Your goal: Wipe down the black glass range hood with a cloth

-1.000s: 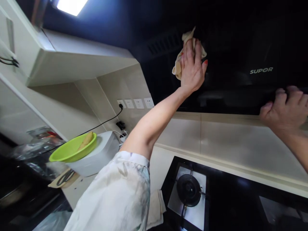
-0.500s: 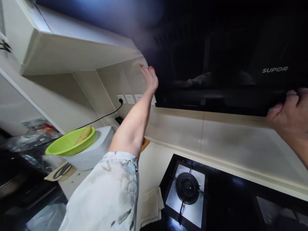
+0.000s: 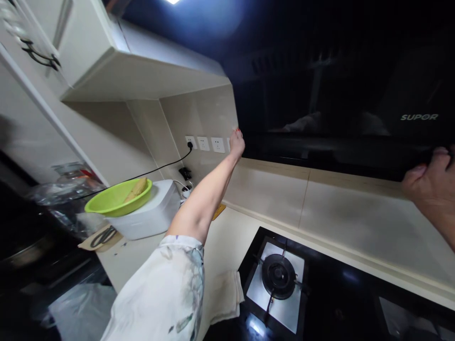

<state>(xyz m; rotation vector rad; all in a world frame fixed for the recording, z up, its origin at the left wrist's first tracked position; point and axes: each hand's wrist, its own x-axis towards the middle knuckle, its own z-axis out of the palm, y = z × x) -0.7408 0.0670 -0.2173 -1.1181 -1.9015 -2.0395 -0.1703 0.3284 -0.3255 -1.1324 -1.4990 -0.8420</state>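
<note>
Right hand (image 3: 432,189) gripping SUPOR hood (image 3: 355,118)

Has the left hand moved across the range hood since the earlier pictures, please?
Yes. The left hand has gone leftward and down, from the hood's front panel to the lower left corner of the range hood, beside the wall sockets.

A green bowl (image 3: 117,202) sits at left centre on a white appliance (image 3: 149,215), with scissors (image 3: 103,236) just below-left of it. 3 wall sockets (image 3: 204,143) line the tile at centre; a black cord (image 3: 152,172) runs from the leftmost. A gas burner (image 3: 278,276) lies lower centre, a folded white cloth (image 3: 223,296) beside it.
</note>
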